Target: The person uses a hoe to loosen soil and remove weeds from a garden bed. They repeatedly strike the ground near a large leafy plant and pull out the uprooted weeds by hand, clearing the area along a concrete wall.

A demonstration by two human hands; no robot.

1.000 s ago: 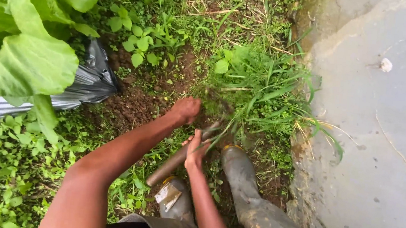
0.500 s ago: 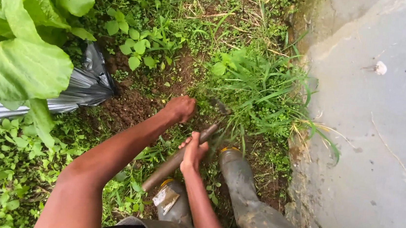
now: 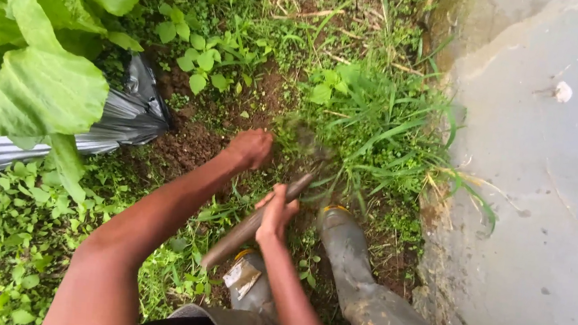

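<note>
Bare soil (image 3: 186, 143), weeds, grass clump (image 3: 375, 132), black plastic bag (image 3: 126, 110), muddy concrete slab (image 3: 543, 206) alongside

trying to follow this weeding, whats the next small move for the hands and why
Probably bring the tool down again into the soil at the base of the grass clump. The right hand grips the wooden handle, the blurred head is raised near the clump, and the left hand rests on bare soil beside it. The grass looks rooted, with the muddy boot close below.
</note>
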